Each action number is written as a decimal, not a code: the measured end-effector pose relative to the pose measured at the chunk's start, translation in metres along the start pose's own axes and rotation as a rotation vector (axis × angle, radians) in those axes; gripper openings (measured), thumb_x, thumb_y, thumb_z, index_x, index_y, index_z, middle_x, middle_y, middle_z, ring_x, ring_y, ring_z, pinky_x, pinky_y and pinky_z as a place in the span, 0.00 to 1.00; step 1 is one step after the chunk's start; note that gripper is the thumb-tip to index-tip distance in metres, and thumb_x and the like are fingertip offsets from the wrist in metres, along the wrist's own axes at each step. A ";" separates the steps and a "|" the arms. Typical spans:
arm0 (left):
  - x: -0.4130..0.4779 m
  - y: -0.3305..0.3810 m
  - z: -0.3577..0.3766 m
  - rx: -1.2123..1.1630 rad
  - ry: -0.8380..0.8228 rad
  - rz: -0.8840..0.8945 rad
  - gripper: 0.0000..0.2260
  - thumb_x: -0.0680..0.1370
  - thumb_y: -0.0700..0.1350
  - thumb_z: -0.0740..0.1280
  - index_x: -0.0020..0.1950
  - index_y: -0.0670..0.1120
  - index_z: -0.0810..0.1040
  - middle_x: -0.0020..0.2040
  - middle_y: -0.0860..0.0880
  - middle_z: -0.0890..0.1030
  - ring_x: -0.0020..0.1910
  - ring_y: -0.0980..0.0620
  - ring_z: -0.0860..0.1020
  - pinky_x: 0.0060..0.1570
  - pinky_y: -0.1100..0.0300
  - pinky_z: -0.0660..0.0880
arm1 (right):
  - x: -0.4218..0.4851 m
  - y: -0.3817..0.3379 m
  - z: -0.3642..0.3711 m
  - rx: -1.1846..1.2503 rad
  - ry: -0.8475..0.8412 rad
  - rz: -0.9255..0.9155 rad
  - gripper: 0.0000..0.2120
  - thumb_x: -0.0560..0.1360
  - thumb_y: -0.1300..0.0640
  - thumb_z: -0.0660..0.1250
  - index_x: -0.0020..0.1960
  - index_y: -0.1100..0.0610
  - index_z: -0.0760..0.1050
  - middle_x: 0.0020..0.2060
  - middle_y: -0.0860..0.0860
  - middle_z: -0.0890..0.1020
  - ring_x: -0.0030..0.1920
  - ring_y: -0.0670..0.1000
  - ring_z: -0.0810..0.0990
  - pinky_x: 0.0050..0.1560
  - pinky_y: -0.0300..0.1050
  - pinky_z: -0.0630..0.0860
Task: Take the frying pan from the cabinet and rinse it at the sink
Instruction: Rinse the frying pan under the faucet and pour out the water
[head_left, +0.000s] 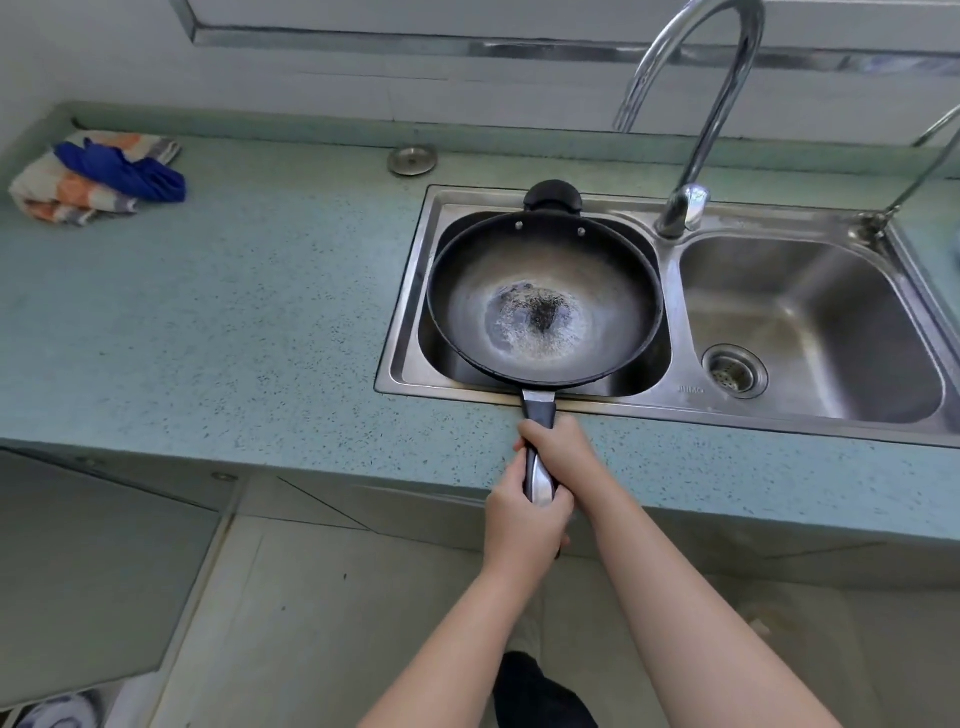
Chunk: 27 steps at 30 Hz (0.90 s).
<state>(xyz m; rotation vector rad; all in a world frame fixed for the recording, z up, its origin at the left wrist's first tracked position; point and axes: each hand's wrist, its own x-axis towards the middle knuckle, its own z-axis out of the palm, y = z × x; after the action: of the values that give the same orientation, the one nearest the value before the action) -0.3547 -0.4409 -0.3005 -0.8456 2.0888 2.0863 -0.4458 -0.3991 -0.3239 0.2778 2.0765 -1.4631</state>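
Two hands share one long handle (539, 452): the left hand (524, 525) is wrapped around its near end, the right hand (558, 449) is closed around it further up, toward the pan. That doubled grip suggests weight, and the pan (545, 306) looks like stiff, heavy metal, likely to tip forward if held by one hand alone. The small black helper grip (552, 196) on the far rim would be the other sensible place to hold it. Once wet, the handle's shiny metal part may turn slippery.

The pan sits over the left basin (415, 291) of the sink, nearly filling it; I cannot tell whether it rests on the rim or hangs just above. Its bowl holds only a pale, worn patch with dark specks at the centre, no visible water. The right basin (810, 312) holds nothing but its drain strainer (734, 370). Beyond, the tap (691, 119) arches over the divide with no water running, so rinsing looks not yet begun.
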 end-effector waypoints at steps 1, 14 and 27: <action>0.000 -0.002 0.000 -0.005 0.006 0.009 0.16 0.72 0.36 0.66 0.52 0.56 0.77 0.34 0.50 0.77 0.22 0.57 0.71 0.21 0.63 0.72 | 0.000 0.001 0.000 0.007 0.011 -0.007 0.14 0.73 0.63 0.63 0.30 0.57 0.74 0.15 0.43 0.76 0.18 0.39 0.74 0.22 0.29 0.69; 0.000 -0.009 -0.001 0.200 -0.013 0.078 0.22 0.71 0.43 0.68 0.65 0.53 0.73 0.49 0.53 0.82 0.47 0.53 0.80 0.41 0.70 0.72 | -0.026 0.005 -0.011 -0.063 0.113 -0.083 0.21 0.74 0.55 0.68 0.61 0.59 0.64 0.44 0.53 0.78 0.48 0.54 0.79 0.53 0.50 0.75; 0.005 0.021 -0.026 0.748 -0.062 0.157 0.29 0.78 0.52 0.61 0.75 0.43 0.56 0.68 0.45 0.64 0.68 0.48 0.65 0.67 0.53 0.65 | -0.051 0.001 -0.041 -0.375 0.157 -0.241 0.25 0.78 0.54 0.61 0.72 0.58 0.61 0.64 0.52 0.73 0.57 0.51 0.74 0.59 0.46 0.70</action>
<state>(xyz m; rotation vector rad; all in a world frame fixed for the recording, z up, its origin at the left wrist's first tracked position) -0.3591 -0.4685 -0.2818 -0.5015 2.6523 1.1596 -0.4177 -0.3534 -0.2870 -0.0080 2.5313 -1.1757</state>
